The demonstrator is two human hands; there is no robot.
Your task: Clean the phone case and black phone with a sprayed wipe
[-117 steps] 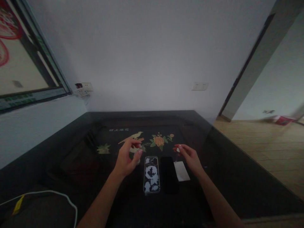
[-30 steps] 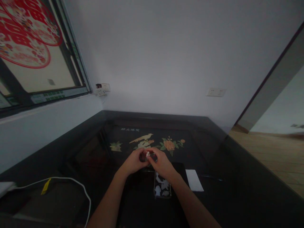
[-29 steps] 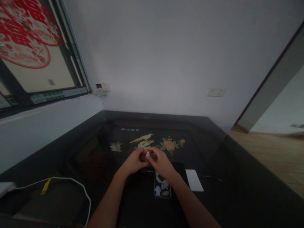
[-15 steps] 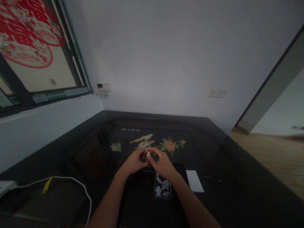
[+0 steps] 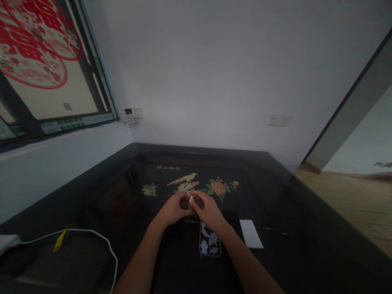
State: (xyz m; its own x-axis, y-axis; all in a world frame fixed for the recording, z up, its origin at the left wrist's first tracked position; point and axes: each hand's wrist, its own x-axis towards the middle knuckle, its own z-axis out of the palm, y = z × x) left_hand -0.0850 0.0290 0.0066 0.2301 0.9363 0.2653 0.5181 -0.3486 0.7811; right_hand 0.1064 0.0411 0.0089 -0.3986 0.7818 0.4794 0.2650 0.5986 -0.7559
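Observation:
My left hand [image 5: 174, 210] and my right hand [image 5: 212, 211] meet over the dark table, fingers curled toward each other in a ring. Between the fingertips is a small object with a white top [image 5: 191, 199] and what looks like a clear lower part; its kind is too small to make out. Both hands appear closed on it. Partly beneath my right wrist lies a clear phone case [image 5: 210, 244] with pale grey figures on it. A dark flat object [image 5: 234, 220] shows just beyond the wrist, and a white card or paper [image 5: 251, 233] lies to its right.
The glossy black table [image 5: 101, 192] bears a bird-and-flower picture [image 5: 218, 188] in front of my hands. A white cable [image 5: 88, 230] with a yellow tag [image 5: 59, 241] runs along the left, from a white block [image 5: 7, 241]. A wall stands behind the table, a window at left.

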